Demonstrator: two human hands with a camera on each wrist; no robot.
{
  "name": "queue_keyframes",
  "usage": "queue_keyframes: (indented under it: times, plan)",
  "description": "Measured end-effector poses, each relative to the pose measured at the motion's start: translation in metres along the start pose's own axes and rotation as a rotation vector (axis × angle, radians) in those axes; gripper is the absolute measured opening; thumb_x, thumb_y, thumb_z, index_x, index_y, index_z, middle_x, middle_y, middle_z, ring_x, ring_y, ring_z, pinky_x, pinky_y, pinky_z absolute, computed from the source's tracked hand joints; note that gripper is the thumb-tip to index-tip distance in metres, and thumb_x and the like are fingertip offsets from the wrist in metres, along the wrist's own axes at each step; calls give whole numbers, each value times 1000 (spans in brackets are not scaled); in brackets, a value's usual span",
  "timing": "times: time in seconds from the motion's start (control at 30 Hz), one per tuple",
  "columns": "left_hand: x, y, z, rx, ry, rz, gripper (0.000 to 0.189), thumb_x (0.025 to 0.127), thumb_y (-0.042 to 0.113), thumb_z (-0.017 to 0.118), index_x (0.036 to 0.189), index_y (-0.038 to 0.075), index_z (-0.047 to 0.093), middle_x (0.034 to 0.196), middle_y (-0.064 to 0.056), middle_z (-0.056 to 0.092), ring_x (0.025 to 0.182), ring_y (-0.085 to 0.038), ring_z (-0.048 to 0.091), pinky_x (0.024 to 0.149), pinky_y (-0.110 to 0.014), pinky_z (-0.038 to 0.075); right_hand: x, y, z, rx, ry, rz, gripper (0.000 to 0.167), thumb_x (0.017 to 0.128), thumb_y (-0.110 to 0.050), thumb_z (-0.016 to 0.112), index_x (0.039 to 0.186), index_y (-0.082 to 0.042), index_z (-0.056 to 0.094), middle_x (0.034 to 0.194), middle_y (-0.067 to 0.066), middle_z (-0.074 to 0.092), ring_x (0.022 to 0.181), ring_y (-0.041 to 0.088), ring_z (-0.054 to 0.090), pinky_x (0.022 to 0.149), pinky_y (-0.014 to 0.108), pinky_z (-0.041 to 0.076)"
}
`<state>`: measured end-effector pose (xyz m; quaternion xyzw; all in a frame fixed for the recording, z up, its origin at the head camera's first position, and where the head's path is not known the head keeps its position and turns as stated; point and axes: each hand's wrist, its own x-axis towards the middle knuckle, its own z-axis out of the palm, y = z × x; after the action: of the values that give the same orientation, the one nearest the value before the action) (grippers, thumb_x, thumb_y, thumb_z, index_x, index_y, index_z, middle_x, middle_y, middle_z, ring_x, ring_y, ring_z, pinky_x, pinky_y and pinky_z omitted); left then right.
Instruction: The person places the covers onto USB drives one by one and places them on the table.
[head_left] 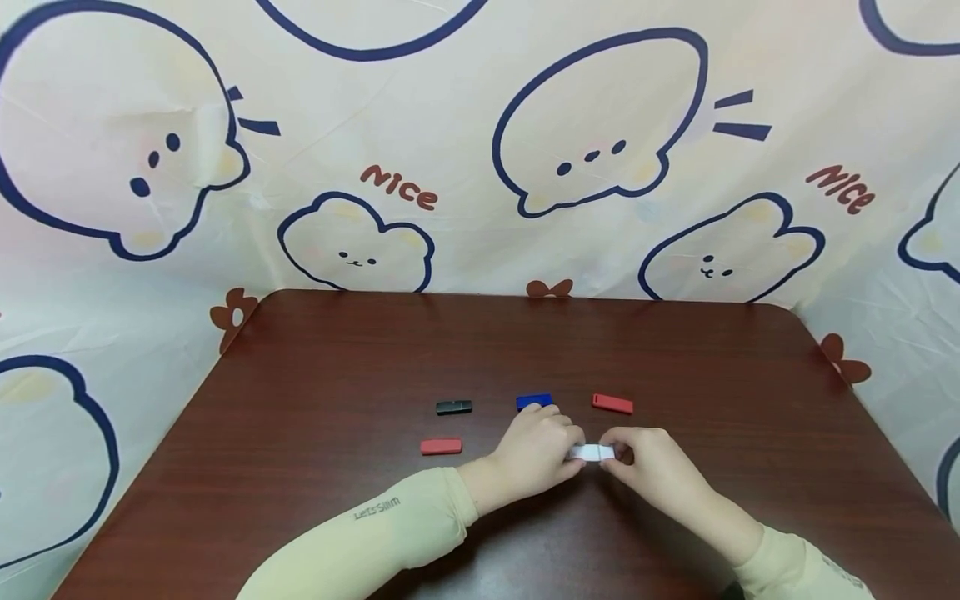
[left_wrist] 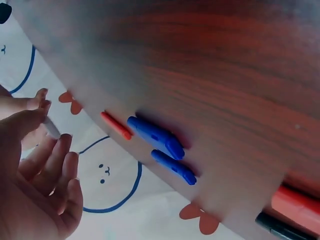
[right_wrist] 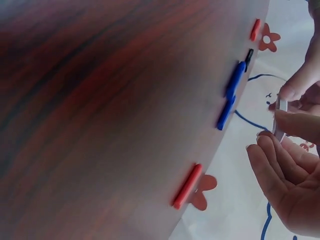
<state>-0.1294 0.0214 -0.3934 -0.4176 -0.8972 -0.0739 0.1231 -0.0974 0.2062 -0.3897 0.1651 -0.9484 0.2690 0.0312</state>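
A small white USB flash drive [head_left: 592, 452], with a seam across its middle, is held above the table between both hands. My left hand [head_left: 531, 450] pinches its left end with thumb and fingers. At its right end, my right hand [head_left: 660, 467] pinches it between thumb and fingertips. The right wrist view shows the white drive [right_wrist: 280, 117] tilted between the two hands. Just beyond the left hand lies a blue flash drive [head_left: 533, 402]. A second, larger blue flash drive [left_wrist: 156, 137] appears in the left wrist view; the left hand hides it from the head camera.
A red flash drive [head_left: 612, 403] lies beyond the right hand. Left of the left hand are another red one [head_left: 441, 447] and a black one [head_left: 453, 407]. The brown table [head_left: 337, 358] ends at a printed cloth [head_left: 465, 133] behind.
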Motion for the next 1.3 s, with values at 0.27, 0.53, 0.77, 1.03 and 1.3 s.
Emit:
queue_keyframes:
  times: [0.27, 0.53, 0.77, 1.03, 1.3]
  plan:
    - [14, 8, 8, 0, -28, -35, 10, 82, 32, 69, 80, 23, 70, 72, 12, 64, 65, -4, 48, 55, -16, 27, -1, 15, -4, -35, -15, 64, 12, 74, -3, 73, 82, -9, 66, 66, -6, 58, 54, 0, 39, 48, 18, 35]
    - [33, 13, 19, 34, -93, -85, 10, 83, 32, 68, 81, 23, 70, 73, 12, 66, 63, -6, 49, 54, -18, 27, 5, 27, -4, -197, 7, 57, 11, 74, -4, 73, 80, -10, 65, 62, -6, 51, 55, 7, 38, 49, 21, 31]
    - [45, 20, 34, 96, -137, -101, 10, 83, 34, 67, 80, 24, 67, 74, 11, 67, 68, -7, 54, 56, -20, 32, 8, 37, -1, -261, -22, 89, 11, 72, -4, 73, 82, -7, 67, 60, -5, 50, 54, 9, 37, 48, 23, 31]
    - [51, 26, 43, 119, -196, -133, 8, 83, 31, 66, 85, 24, 69, 81, 9, 69, 78, -9, 59, 67, -24, 44, 11, 45, 3, -290, -72, 99, 13, 70, -1, 72, 81, -6, 68, 68, 0, 62, 59, 10, 45, 52, 28, 40]
    - [52, 25, 45, 115, -210, -136, 8, 83, 31, 66, 85, 24, 69, 82, 8, 68, 79, -9, 59, 67, -24, 45, 11, 48, 2, -312, -59, 52, 12, 69, 1, 70, 77, -7, 66, 64, -1, 58, 58, 10, 44, 50, 27, 39]
